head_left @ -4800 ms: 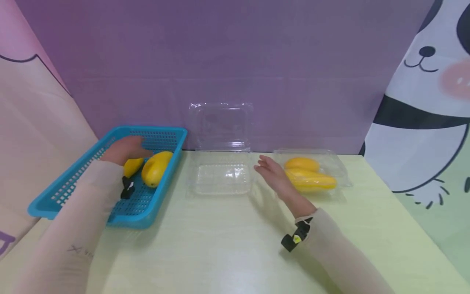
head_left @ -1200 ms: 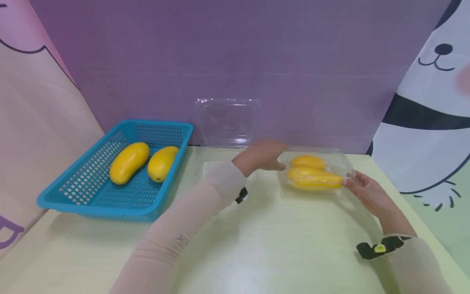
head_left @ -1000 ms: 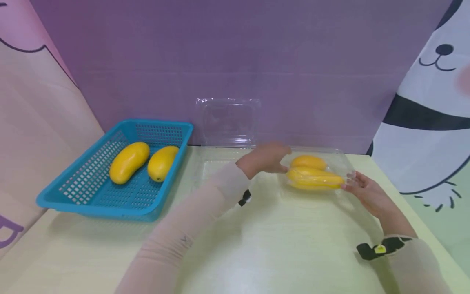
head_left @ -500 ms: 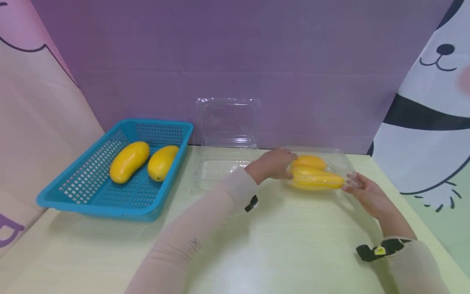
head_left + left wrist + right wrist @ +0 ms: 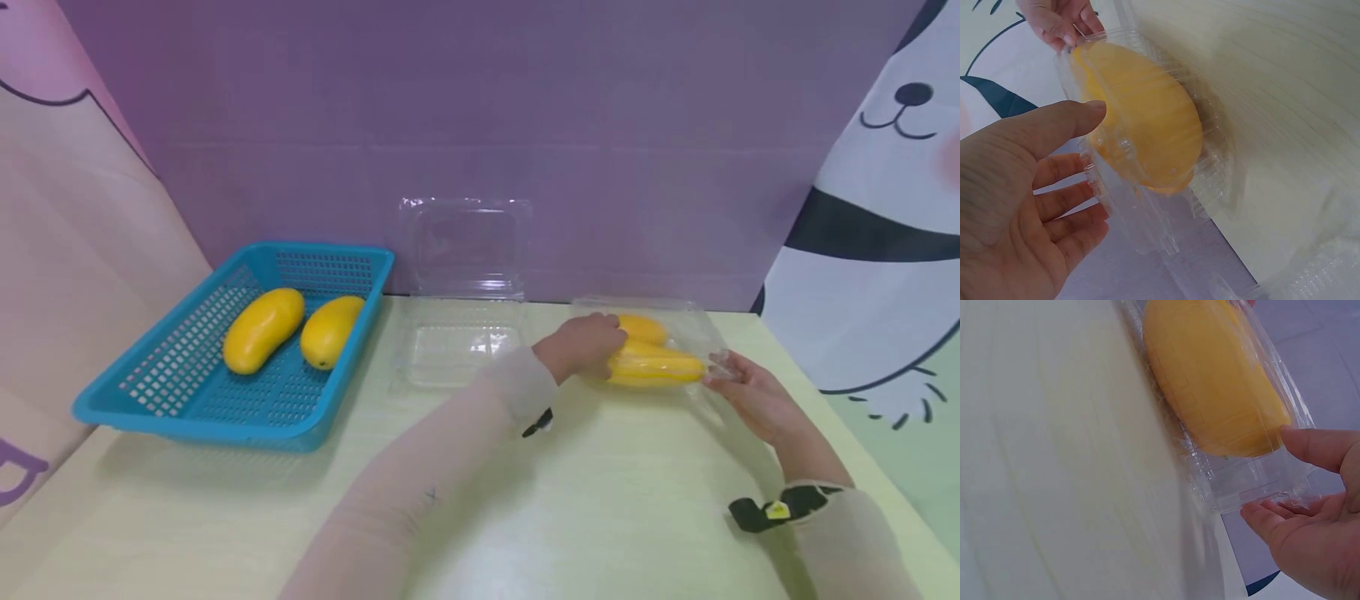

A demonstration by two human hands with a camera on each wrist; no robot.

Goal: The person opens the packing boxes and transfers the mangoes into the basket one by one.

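Observation:
A clear plastic clamshell container stands at the right rear of the table, its lid over two yellow mangoes. Whether the lid is fastened cannot be seen. My left hand grips the left end of this container, with the thumb over the lid and curled fingers at the rim in the left wrist view. At the opposite end, my right hand holds the rim between thumb and fingers. The right wrist view shows a mango through the plastic, near the right thumb.
A second clear clamshell sits at the rear middle, its lid raised against the purple backdrop. To the left is a blue basket with two mangoes. The table ends at the backdrop.
My left hand was over the basket, then crossed rightward to the filled container and now grips its left end. My right hand shifted right to that container's right end and has stayed there since.

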